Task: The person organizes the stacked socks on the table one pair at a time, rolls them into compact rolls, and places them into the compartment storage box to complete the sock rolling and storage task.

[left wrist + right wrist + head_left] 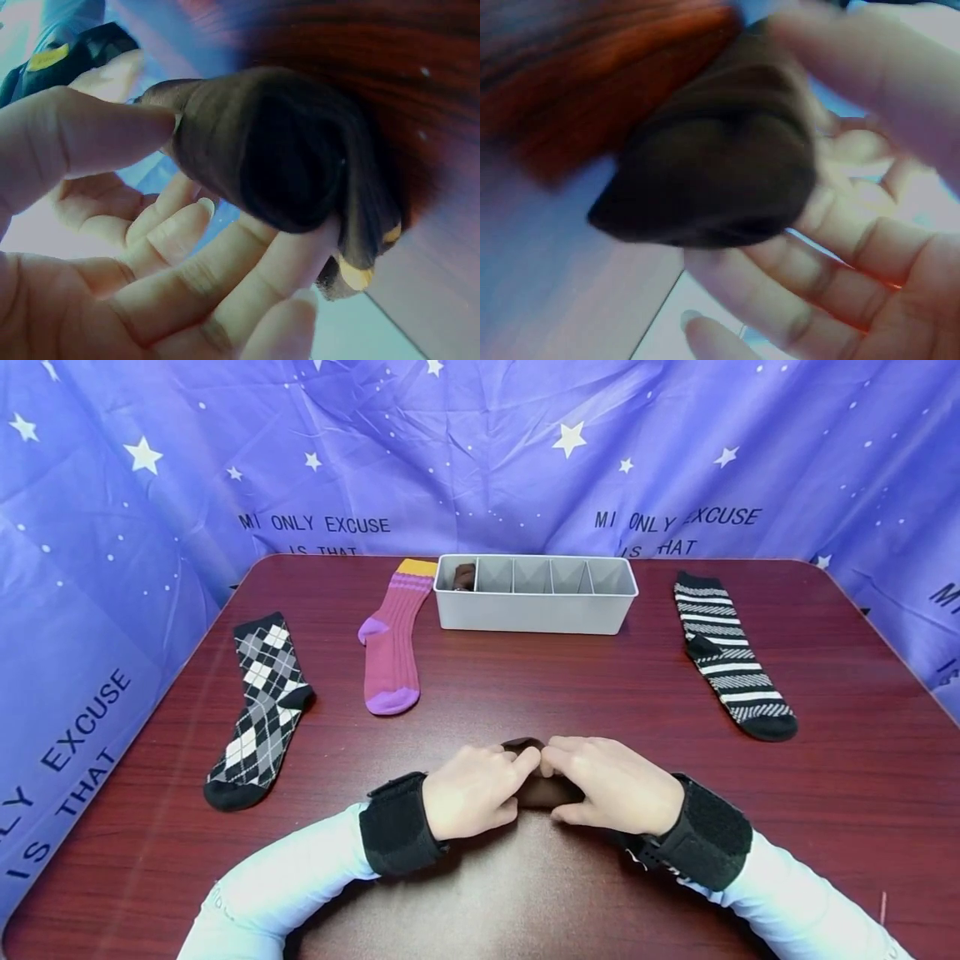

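Observation:
Both hands meet over a dark brown sock (550, 793) near the front middle of the table. In the left wrist view the sock (217, 131) is rolled or folded into a tube with a dark hollow end, and small yellow patches show at its lower edge. My left hand (474, 789) pinches it between thumb and fingers. From the other end my right hand (618, 783) grips it, thumb on one side and fingers beneath. The brown sock (712, 172) is blurred in the right wrist view.
A grey divided box (528, 612) stands at the back, a brown bundle (464, 577) in its leftmost compartment. Left lie an argyle sock (262, 710) and a pink sock (393, 639) with a yellow cuff. A striped sock (731, 656) lies right. A starry blue curtain (480, 460) hangs behind.

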Action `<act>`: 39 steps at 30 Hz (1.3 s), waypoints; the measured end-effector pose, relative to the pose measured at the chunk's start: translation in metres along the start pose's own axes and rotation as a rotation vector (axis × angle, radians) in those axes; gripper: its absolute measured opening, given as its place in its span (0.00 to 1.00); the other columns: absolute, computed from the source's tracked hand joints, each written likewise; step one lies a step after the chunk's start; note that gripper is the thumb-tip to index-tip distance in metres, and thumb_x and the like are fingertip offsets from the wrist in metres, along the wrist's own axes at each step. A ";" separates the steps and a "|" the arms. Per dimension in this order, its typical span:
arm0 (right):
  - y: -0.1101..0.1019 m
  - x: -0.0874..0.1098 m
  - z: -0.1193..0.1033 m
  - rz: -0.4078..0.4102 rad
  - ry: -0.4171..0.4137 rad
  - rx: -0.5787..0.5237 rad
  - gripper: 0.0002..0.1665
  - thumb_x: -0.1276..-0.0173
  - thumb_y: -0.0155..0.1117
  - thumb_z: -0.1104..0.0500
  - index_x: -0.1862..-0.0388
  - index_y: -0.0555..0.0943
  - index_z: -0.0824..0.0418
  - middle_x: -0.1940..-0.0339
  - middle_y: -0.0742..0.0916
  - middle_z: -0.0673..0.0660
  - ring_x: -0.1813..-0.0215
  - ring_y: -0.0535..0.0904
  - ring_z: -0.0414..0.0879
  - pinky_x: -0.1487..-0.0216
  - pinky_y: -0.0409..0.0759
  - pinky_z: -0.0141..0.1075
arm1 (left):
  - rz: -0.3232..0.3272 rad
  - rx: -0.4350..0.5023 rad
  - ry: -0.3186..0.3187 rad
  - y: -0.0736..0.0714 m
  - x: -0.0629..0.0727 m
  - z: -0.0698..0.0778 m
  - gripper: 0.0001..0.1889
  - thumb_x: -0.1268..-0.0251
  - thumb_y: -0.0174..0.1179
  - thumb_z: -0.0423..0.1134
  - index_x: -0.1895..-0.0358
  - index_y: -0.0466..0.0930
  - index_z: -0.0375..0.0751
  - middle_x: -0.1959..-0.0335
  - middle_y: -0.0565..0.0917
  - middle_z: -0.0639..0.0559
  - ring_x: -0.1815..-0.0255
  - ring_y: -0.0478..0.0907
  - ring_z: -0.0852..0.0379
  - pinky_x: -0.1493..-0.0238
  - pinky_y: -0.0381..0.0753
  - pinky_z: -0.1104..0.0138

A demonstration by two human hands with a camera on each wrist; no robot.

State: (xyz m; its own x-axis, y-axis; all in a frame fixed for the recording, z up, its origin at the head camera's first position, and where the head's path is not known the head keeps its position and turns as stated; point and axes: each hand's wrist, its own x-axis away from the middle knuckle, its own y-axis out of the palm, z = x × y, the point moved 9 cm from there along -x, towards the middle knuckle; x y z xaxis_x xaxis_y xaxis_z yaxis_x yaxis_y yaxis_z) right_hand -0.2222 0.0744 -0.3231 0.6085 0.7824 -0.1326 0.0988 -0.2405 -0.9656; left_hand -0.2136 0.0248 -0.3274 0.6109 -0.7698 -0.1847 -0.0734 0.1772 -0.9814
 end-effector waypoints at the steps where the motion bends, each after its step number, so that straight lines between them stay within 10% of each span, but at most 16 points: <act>1: 0.000 0.000 0.000 0.001 -0.002 0.004 0.16 0.61 0.68 0.53 0.74 0.72 0.52 0.77 0.73 0.42 0.75 0.65 0.32 0.73 0.66 0.27 | -0.015 0.019 -0.007 0.000 0.000 -0.001 0.16 0.60 0.57 0.38 0.65 0.64 0.45 0.77 0.77 0.57 0.77 0.75 0.59 0.81 0.72 0.67; 14: -0.003 0.001 -0.004 0.036 -0.048 0.078 0.04 0.49 0.60 0.60 0.72 0.76 0.56 0.80 0.73 0.44 0.79 0.67 0.34 0.75 0.68 0.30 | -0.005 -0.003 -0.050 -0.002 -0.002 -0.002 0.11 0.52 0.58 0.40 0.65 0.68 0.46 0.72 0.77 0.56 0.72 0.77 0.57 0.77 0.74 0.66; 28: -0.005 -0.001 -0.004 0.088 -0.034 0.056 0.16 0.62 0.69 0.55 0.76 0.71 0.54 0.76 0.70 0.45 0.75 0.63 0.34 0.73 0.65 0.27 | 0.093 -0.161 -0.113 -0.006 -0.003 -0.006 0.03 0.48 0.55 0.42 0.71 0.75 0.48 0.72 0.72 0.54 0.74 0.70 0.58 0.85 0.69 0.70; 39: -0.001 -0.004 -0.002 0.102 -0.019 0.181 0.20 0.66 0.70 0.54 0.75 0.71 0.57 0.78 0.72 0.46 0.76 0.70 0.39 0.73 0.69 0.32 | 0.102 -0.088 -0.123 -0.009 -0.003 -0.006 0.10 0.52 0.58 0.40 0.65 0.72 0.47 0.72 0.73 0.54 0.75 0.72 0.58 0.83 0.70 0.70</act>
State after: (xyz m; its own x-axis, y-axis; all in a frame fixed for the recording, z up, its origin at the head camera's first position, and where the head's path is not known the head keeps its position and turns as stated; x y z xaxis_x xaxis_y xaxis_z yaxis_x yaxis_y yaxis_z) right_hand -0.2234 0.0708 -0.3210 0.5932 0.7702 -0.2343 -0.1069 -0.2131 -0.9712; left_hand -0.2197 0.0218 -0.3182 0.6881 -0.6689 -0.2812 -0.2051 0.1925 -0.9596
